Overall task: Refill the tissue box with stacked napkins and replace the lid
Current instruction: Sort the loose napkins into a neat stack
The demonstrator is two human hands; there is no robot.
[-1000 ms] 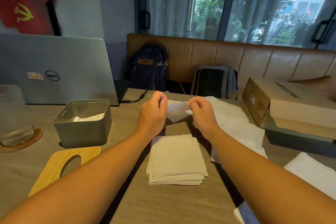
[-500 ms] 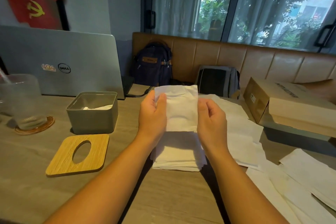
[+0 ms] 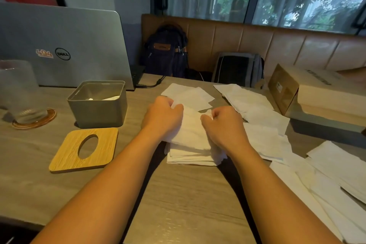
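Hands' grip, left (image 3: 163, 118) and right (image 3: 221, 125), closed on napkin (image 3: 191, 130) atop stack (image 3: 190, 156)

A pile of napkins (image 3: 188, 150) is placed on the table (image 3: 178, 204), in the middle. The left hand (image 3: 163, 118) and the right hand (image 3: 221, 125) are laid on top of this pile, side by side, with the fingers curled onto the top napkin. To the left of the pile the lid (image 3: 65, 154) is laid flat, and the open tissue box (image 3: 99, 111) is set just behind the lid. Behind the box a laptop (image 3: 59, 45) is stood. At the far left a glass (image 3: 19, 93) is set on a coaster (image 3: 50, 116). Loose napkins (image 3: 263, 130) are spread to the right of the pile. A cardboard box (image 3: 316, 93) is placed at the far right, behind them.
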